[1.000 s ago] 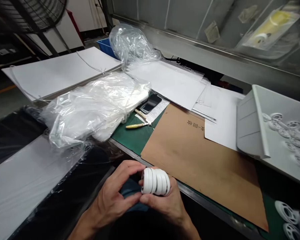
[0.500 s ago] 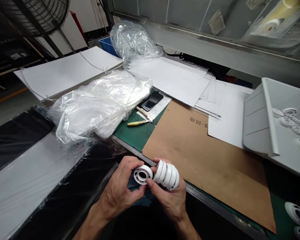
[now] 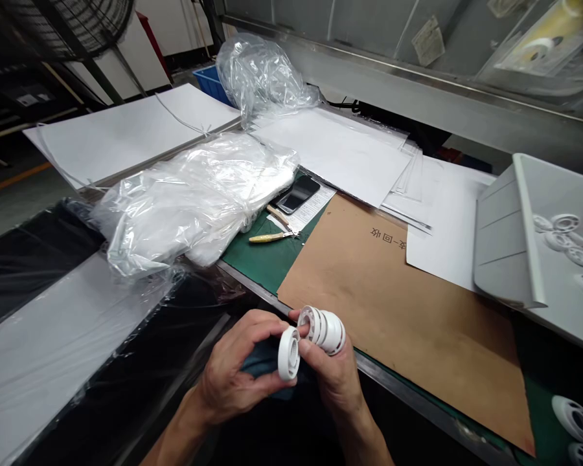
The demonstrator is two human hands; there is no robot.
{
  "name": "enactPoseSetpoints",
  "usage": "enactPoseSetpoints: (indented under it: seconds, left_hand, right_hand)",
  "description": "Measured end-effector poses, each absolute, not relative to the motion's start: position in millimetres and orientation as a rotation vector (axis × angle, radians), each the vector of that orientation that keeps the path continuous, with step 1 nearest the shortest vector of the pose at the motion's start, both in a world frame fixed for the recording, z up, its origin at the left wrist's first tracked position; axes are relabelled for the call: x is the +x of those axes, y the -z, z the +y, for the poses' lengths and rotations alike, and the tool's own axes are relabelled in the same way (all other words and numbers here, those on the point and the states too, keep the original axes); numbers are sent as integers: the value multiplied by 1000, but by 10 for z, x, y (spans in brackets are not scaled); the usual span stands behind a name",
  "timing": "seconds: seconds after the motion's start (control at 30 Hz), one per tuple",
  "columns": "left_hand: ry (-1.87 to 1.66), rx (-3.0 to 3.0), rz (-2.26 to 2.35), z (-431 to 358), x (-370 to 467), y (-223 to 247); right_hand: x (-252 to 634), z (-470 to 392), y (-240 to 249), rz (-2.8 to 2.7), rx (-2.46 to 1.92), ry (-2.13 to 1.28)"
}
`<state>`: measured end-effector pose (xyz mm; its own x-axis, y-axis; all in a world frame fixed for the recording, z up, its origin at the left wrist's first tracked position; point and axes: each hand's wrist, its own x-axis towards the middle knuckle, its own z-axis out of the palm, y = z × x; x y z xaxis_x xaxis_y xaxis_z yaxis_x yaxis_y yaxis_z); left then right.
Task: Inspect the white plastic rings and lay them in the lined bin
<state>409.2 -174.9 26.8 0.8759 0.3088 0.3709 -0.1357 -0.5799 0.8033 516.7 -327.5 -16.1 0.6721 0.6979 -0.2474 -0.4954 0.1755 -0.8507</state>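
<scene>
Between thumb and fingers, my left hand [image 3: 236, 372] pinches one white plastic ring [image 3: 288, 353], which is tilted nearly edge-on with its inner hub showing. Just to the right, my right hand [image 3: 334, 372] is closed around a row of several similar white rings [image 3: 323, 329], lined up face to face. A right fingertip reaches into the opening of the nearest ring in that row. The right thumb lies close to the single ring; whether it touches it I cannot tell. Both hands are over the near edge of the bench.
Brown cardboard [image 3: 398, 310] lies on the green bench top [image 3: 245, 262]. Beyond are yellow-handled pliers [image 3: 274, 237], a phone [image 3: 298, 194], white sheets [image 3: 335, 152] and clear plastic bags [image 3: 199, 188]. At right stands a white bin [image 3: 502, 226] with more rings; other white rings [image 3: 576, 417] sit lower right.
The single ring in my left hand has turned from facing me to nearly edge-on and shifted slightly right. The row in my right hand has swung so its end ring's opening shows.
</scene>
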Motion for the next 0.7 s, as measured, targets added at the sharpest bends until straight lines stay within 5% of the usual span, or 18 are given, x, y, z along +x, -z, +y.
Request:
enactPoseSetpoints:
  seconds: [0.7]
  left_hand:
    - [-488, 1608, 577, -1734, 4105, -174]
  right_hand:
    - [5137, -3211, 98, -231, -1039, -944]
